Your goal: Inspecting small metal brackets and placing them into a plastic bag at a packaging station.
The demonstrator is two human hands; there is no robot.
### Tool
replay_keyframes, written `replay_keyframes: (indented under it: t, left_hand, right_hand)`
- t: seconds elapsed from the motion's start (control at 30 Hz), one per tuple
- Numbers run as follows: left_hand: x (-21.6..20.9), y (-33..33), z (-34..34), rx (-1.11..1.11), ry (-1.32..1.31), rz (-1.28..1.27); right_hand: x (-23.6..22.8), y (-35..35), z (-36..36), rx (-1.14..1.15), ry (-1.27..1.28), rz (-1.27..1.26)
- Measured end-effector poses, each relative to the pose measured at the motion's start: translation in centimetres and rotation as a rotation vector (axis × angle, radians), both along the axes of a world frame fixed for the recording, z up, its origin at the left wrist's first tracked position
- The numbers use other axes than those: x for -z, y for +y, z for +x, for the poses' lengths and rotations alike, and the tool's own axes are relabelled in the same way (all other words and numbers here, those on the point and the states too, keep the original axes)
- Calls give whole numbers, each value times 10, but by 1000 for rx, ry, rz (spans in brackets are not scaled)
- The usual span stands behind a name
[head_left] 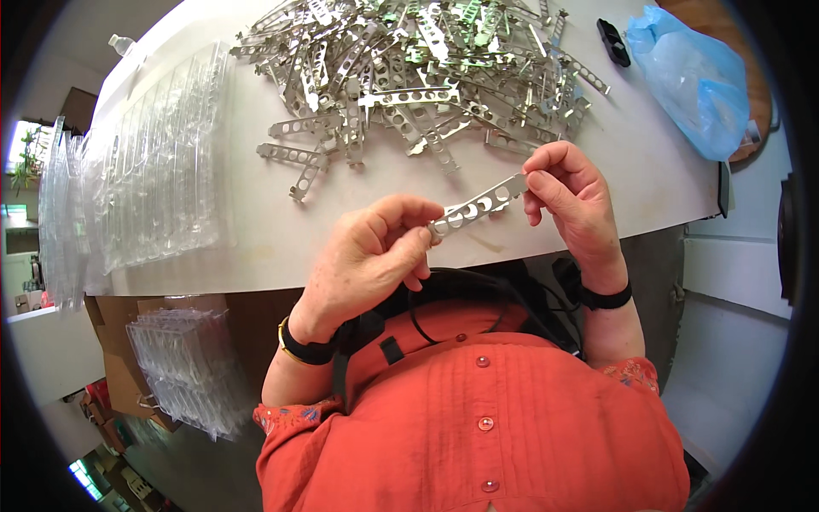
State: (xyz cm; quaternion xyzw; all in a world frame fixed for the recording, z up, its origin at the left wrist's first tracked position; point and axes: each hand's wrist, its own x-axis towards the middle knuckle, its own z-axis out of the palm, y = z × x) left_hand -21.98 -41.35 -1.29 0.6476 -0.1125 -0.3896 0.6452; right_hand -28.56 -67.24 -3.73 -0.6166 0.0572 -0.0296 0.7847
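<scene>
Between my two hands a thin metal bracket [478,207] with a row of round holes is held up, tilted with its right end higher. My left hand [367,256] pinches its lower left end between thumb and fingers. At the other end, the thumb and forefinger of my right hand [573,200] close on the tip. Beyond my hands lies a large heap of similar metal brackets [409,96], tangled over one another on the white table [375,183]. A few brackets rest loose at the heap's near left edge.
Clear ribbed plastic trays [162,162] lie on the table's left side. More clear plastic trays [188,367] sit in a cardboard box [119,350] below the edge. At the far right are a blue plastic bag [695,81] and a small black object [612,43].
</scene>
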Motion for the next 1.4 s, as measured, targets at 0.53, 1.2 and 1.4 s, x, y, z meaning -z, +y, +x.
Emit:
replay_keyframes:
  t: [0.53,1.2,1.4]
  left_hand:
    - [-1,-25,-27,141,10,48]
    - [13,-38,-27,64,96,-36]
    - [7,-22,-12,-138,-203,61]
  right_hand:
    - [-12,3,-22,24,-31,33]
    - [8,11,-23,-151,219,-5]
    - [4,2,-25,-64,286,-12]
